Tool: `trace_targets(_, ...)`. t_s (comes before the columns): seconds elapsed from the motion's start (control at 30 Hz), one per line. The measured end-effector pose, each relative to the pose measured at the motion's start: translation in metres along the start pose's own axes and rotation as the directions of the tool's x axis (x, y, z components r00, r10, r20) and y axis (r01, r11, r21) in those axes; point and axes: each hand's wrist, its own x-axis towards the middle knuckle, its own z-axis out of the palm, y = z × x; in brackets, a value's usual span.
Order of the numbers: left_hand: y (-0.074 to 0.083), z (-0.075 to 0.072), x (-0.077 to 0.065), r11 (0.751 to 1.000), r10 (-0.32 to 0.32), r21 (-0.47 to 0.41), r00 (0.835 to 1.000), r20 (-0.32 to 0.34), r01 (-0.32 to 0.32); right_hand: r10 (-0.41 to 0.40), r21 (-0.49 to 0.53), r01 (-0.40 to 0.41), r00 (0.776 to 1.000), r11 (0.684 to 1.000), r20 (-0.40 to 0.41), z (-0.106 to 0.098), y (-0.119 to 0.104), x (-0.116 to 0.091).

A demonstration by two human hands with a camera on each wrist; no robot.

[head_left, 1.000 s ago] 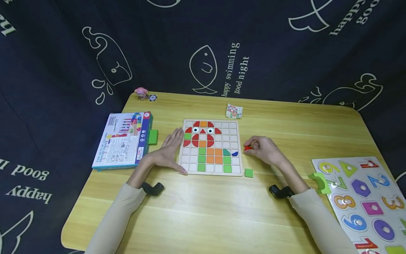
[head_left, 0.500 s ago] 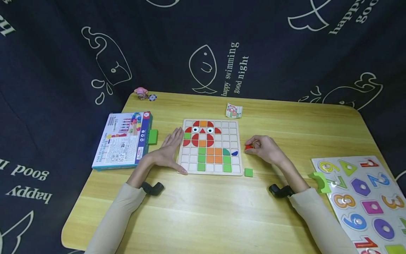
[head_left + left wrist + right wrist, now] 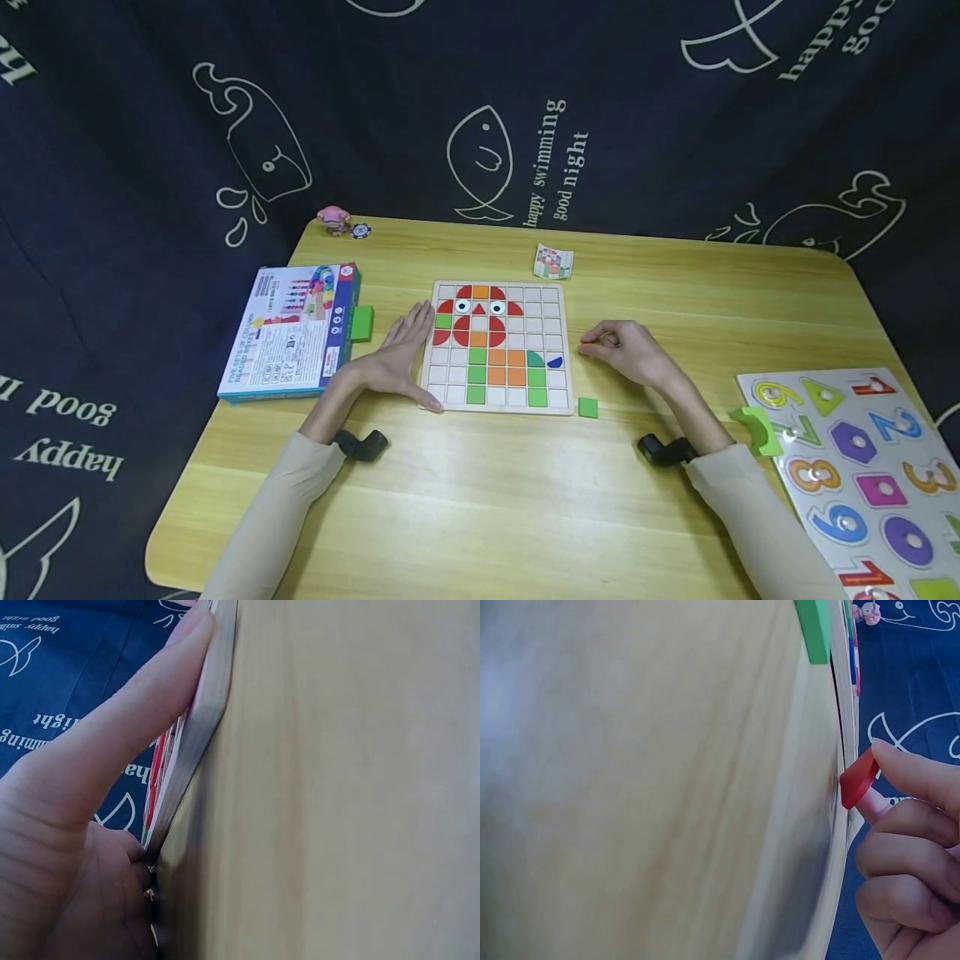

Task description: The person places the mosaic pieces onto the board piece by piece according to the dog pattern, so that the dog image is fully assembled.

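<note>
A wooden grid board (image 3: 534, 297) lies mid-table, with red, orange, green, white-eyed and blue tiles set in its upper and middle squares. Against its left edge rests my left hand (image 3: 393, 358), fingers and thumb spread along the side; the left wrist view shows the thumb (image 3: 142, 705) touching the rim. Just off the board's right edge, my right hand (image 3: 626, 354) pinches a small red tile (image 3: 859, 780) between thumb and index finger, the other fingers curled. Below that hand, a green square tile (image 3: 588, 408) lies on the table beside the board's lower right corner.
A small pattern card (image 3: 553, 262) lies behind the board. To the left are a toy box (image 3: 288, 333), a green block (image 3: 362, 324), a pink figurine (image 3: 333, 219) and a round chip (image 3: 361, 231). At right sit a number puzzle (image 3: 855, 483) and a green arch block (image 3: 760, 431).
The red tile has turned in my right fingers and now shows only a thin edge in the head view. My left hand stays in place.
</note>
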Motion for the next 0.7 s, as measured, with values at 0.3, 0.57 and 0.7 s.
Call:
trace_targets(0.3,0.0002,-0.0006,-0.0001,1.000,-0.001,0.003,1.000,-0.002,0.001,0.017,0.013,-0.017,1.000,1.000,0.004,0.0001,0.0005,-0.0006)
trace_targets(0.57,0.0018,-0.0014,-0.0017,1.000,-0.006,-0.009,1.000,0.008,0.006,0.012,0.037,-0.013,0.999,0.999,0.035,-0.0026,0.0037,-0.0035)
trace_targets(0.7,0.0001,-0.0008,-0.0010,1.000,0.001,-0.003,1.000,0.005,-0.001,0.014,0.034,-0.015,0.999,0.999,0.030,-0.0056,0.0053,-0.0066)
